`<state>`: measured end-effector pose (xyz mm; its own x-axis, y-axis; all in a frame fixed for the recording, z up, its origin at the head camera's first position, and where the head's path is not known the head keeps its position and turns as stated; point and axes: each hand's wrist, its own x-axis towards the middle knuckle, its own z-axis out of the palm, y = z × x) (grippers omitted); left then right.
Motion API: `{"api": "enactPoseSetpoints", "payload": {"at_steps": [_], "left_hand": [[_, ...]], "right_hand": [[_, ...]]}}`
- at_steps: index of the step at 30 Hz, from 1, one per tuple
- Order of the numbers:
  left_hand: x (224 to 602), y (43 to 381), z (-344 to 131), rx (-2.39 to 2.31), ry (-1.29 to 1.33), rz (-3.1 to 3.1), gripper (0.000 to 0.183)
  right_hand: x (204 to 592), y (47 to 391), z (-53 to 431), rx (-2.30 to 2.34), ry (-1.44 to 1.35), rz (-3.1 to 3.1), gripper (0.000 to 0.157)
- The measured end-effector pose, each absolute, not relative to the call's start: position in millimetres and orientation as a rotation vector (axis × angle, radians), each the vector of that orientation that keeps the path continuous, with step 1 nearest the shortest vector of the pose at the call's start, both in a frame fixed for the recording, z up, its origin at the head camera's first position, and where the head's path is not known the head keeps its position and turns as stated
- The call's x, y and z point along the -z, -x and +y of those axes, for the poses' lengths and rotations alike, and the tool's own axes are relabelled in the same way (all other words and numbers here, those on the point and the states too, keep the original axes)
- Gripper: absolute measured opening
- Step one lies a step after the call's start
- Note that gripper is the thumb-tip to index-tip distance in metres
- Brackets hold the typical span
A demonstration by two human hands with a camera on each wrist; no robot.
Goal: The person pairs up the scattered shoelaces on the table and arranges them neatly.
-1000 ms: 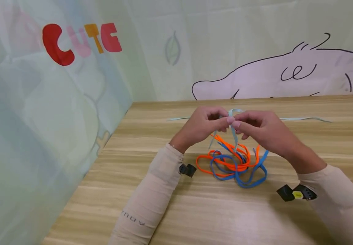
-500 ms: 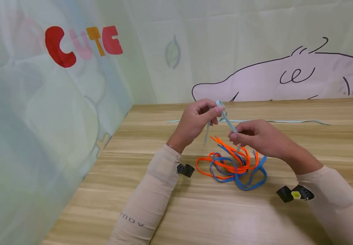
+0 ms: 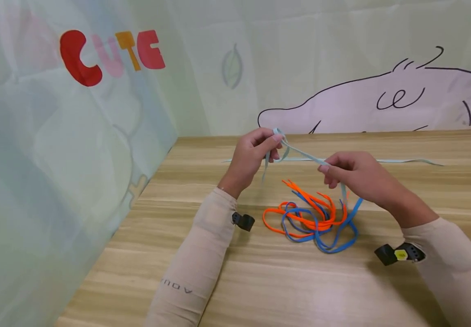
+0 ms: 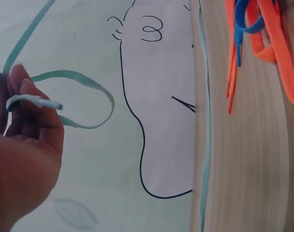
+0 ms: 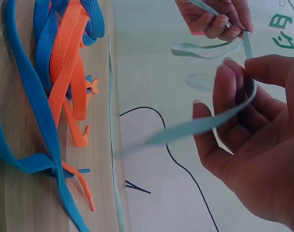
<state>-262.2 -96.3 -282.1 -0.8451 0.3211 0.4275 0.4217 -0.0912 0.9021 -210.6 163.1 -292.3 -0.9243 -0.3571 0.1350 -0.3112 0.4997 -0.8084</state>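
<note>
A light teal shoelace (image 3: 304,154) is stretched in the air between both hands. My left hand (image 3: 250,154) pinches it between thumb and fingers; a loop (image 4: 96,87) and a short loose end (image 4: 45,103) hang from that grip. My right hand (image 3: 355,175) pinches the lace farther along, lower and to the right, and its free tail (image 5: 185,131) dangles below the fingers, blurred in the right wrist view. Orange laces (image 3: 325,223) and blue laces (image 3: 333,250) lie in a tangled pile on the table beneath the hands.
A second pale teal lace (image 3: 403,161) lies nearly straight along the far part of the wooden table (image 3: 284,286). Behind it rises a printed cloth backdrop (image 3: 203,68), which also covers the left side.
Both hands were together at the teal lace. They have since drawn apart, left hand to the left, right hand down and then right, pulling the lace out between them. The pile stays put.
</note>
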Motion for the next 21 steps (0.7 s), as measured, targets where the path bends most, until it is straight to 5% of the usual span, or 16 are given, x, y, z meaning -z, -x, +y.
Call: {"api": "enactPoseSetpoints", "payload": {"at_steps": [21], "left_hand": [[297,273,-101,2.129,0.665,-2.475,0.023]], "right_hand": [[291,205,165,1.881,0.452,2.757,0.031]]}}
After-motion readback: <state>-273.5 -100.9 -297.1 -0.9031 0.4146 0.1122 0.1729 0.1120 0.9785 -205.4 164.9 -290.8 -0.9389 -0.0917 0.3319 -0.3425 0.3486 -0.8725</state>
